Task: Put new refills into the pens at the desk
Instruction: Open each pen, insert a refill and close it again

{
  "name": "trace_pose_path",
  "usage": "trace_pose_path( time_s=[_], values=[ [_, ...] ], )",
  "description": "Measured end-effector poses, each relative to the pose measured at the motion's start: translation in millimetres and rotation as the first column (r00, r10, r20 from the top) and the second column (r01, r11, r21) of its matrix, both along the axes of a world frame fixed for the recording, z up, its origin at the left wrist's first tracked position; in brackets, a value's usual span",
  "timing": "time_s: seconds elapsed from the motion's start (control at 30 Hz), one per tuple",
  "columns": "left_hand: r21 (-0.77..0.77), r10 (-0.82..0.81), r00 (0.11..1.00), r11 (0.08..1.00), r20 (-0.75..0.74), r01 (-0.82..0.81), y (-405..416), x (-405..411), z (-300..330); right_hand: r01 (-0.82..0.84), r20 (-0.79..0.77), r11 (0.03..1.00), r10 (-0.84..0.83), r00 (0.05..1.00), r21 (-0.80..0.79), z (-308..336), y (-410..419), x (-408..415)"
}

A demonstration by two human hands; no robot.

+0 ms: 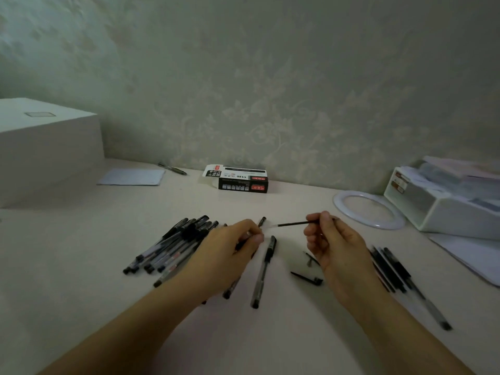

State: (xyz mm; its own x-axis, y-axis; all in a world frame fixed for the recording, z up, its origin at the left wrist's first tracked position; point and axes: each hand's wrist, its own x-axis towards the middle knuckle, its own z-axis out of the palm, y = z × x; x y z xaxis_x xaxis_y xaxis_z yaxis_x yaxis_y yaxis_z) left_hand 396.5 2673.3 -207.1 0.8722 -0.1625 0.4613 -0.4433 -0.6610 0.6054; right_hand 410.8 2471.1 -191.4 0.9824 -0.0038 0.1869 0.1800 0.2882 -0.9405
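My right hand [335, 242] pinches a thin black refill [293, 224] that points left, level above the desk. My left hand [232, 247] grips a pen barrel [244, 243], mostly hidden under the fingers, its open end facing the refill's pale tip. The two are a short gap apart. A pile of several black pens [176, 244] lies left of my left hand. One capped pen [263, 272] lies between my hands. Several refills and pens [392, 269] lie right of my right wrist. Small black pen parts [308, 278] sit near my right palm.
A black, white and red refill box [238, 178] stands at the back by the wall. A large white box [46, 147] fills the left. A white ring [368, 209], a white organizer [443, 201], papers [470, 255], a paper sheet [132, 176] and a stray pen [173, 168] lie around.
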Motion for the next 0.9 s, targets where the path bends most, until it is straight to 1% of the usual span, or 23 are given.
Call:
trace_pose_path(
  time_s=[0.1, 0.2, 0.33, 0.47, 0.63, 0.77, 0.9],
  values=[
    [-0.074, 0.034, 0.999, 0.997, -0.033, -0.037, 1.1, 0.4, 0.8, 0.011, -0.003, 1.000, -0.011, 1.000, 0.024, 1.1, -3.7, 2.5],
    [-0.105, 0.017, 0.999, 0.994, -0.051, -0.023, 1.0, -0.6, 2.3, -0.024, -0.014, 0.999, 0.025, 1.000, 0.044, -0.2, -4.7, 3.7],
    [-0.106, -0.007, 0.999, 0.994, -0.049, 0.002, 0.9, -1.0, 1.7, -0.062, -0.006, 0.997, 0.062, 0.998, 0.037, -2.9, -2.3, 3.3],
    [-0.086, -0.013, 0.999, 0.996, -0.037, 0.010, 3.5, -1.1, 2.7, -0.066, 0.003, 0.998, 0.065, 0.998, 0.016, -2.8, -2.8, 2.7],
    [-0.015, -0.122, 0.992, 0.992, -0.040, 0.122, 2.8, -4.0, 5.0, -0.066, -0.009, 0.998, 0.066, 0.998, 0.004, 1.0, -4.9, 3.2],
    [-0.023, -0.122, 0.992, 0.992, -0.040, 0.121, 2.0, -4.0, 4.5, -0.088, -0.015, 0.995, 0.087, 0.996, -0.056, 1.4, -3.9, 2.2],
    [-0.043, -0.101, 0.994, 0.994, -0.043, 0.099, 2.8, -3.6, 5.2, -0.036, -0.046, 0.998, 0.038, 0.998, 0.045, 4.0, -7.1, 3.3]
  ],
)
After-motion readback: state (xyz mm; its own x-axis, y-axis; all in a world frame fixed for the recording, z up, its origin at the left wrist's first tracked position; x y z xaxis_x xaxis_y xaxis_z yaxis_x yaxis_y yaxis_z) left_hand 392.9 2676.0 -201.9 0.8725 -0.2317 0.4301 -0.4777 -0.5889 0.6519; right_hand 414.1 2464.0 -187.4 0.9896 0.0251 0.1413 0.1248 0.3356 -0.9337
